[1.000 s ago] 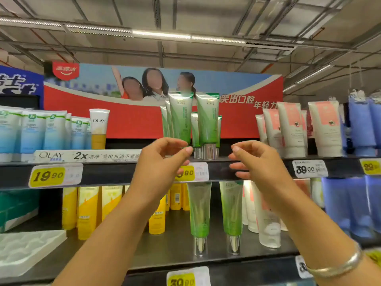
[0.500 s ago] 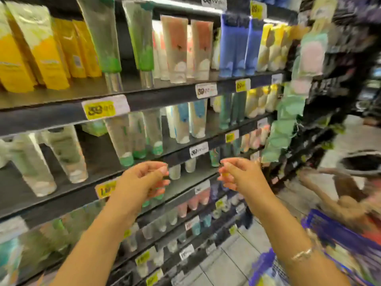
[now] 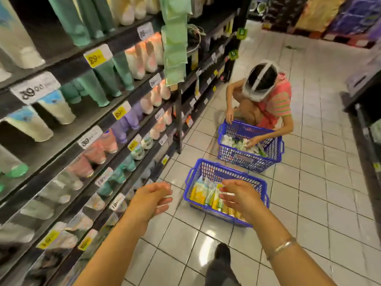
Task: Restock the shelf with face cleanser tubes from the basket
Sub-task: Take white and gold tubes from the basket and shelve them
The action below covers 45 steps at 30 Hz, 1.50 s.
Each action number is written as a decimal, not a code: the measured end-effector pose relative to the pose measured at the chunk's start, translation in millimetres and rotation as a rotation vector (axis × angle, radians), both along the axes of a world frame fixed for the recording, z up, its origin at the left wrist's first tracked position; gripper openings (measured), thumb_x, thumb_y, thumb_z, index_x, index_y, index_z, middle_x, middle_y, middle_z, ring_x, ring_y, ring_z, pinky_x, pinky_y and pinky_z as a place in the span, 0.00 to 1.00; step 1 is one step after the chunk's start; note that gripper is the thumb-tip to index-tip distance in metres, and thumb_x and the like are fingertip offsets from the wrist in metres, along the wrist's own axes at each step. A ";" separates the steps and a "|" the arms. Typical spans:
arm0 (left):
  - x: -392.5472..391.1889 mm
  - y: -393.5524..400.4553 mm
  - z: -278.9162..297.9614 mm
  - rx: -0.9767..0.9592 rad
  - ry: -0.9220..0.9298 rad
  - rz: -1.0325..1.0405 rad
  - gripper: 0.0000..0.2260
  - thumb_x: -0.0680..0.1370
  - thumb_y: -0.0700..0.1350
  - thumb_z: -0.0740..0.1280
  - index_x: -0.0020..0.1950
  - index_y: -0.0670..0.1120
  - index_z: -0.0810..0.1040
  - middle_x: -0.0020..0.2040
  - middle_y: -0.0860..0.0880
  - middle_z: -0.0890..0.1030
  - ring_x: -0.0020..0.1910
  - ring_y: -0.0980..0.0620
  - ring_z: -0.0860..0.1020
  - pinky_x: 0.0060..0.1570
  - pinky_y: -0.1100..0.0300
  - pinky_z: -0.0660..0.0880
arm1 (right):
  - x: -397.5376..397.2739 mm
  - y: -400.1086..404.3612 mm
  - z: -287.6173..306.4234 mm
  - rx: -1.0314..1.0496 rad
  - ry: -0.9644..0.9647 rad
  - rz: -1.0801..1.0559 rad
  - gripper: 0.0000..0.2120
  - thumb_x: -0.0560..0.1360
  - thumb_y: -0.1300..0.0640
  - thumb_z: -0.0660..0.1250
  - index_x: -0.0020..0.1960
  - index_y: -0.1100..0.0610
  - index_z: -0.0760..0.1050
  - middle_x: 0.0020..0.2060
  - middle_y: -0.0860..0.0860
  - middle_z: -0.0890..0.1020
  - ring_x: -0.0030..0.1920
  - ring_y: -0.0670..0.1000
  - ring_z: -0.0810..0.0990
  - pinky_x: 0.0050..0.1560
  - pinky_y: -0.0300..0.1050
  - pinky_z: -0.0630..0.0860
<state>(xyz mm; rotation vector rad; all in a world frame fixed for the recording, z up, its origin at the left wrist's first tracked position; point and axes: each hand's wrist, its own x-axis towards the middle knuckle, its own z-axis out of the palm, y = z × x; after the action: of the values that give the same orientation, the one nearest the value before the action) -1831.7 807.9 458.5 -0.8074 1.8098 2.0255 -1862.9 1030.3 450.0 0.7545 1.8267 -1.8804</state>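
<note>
A blue plastic basket stands on the tiled floor below me, holding yellow, green and pale cleanser tubes. My right hand hovers over the basket with loosely bent fingers and holds nothing. My left hand hangs to the basket's left, above the floor, also empty with relaxed fingers. The shelf unit runs along the left, its levels filled with tubes standing cap down, in green, white, pink and purple.
A crouching person reaches into a second blue basket just beyond mine. Green packets hang on a strip from the shelf. Another dark rack borders the aisle on the right. My shoe shows below.
My view has swung from the top shelf down to the floor and baskets. Both hands let go of the green tubes on the shelf and dropped, empty, toward the near basket.
</note>
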 end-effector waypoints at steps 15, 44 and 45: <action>-187.2 170.6 -181.8 0.037 -0.327 -0.122 0.07 0.75 0.35 0.65 0.42 0.45 0.78 0.33 0.50 0.81 0.35 0.52 0.79 0.37 0.62 0.73 | -133.4 161.2 -200.0 0.084 -0.388 -0.233 0.04 0.76 0.67 0.62 0.49 0.63 0.74 0.36 0.56 0.77 0.33 0.51 0.75 0.36 0.43 0.71; -240.5 184.4 -637.5 -0.517 -0.533 -0.634 0.24 0.76 0.50 0.66 0.69 0.44 0.67 0.64 0.43 0.75 0.59 0.42 0.75 0.50 0.56 0.71 | -162.5 101.7 -615.6 0.579 -0.348 0.049 0.12 0.75 0.55 0.65 0.55 0.62 0.75 0.49 0.58 0.80 0.49 0.56 0.79 0.42 0.42 0.71; -241.1 185.1 -639.5 -0.540 -0.535 -0.672 0.24 0.76 0.51 0.66 0.69 0.43 0.67 0.64 0.42 0.74 0.60 0.41 0.74 0.53 0.53 0.72 | -164.2 101.7 -618.3 0.593 -0.356 0.065 0.14 0.75 0.53 0.65 0.55 0.62 0.75 0.49 0.58 0.80 0.50 0.57 0.79 0.43 0.43 0.73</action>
<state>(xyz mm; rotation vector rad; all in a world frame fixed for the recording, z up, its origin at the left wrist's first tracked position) -2072.8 993.0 -181.0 -0.6516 1.9420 0.8227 -2027.2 1132.1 -168.3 1.1197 2.1373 -1.0617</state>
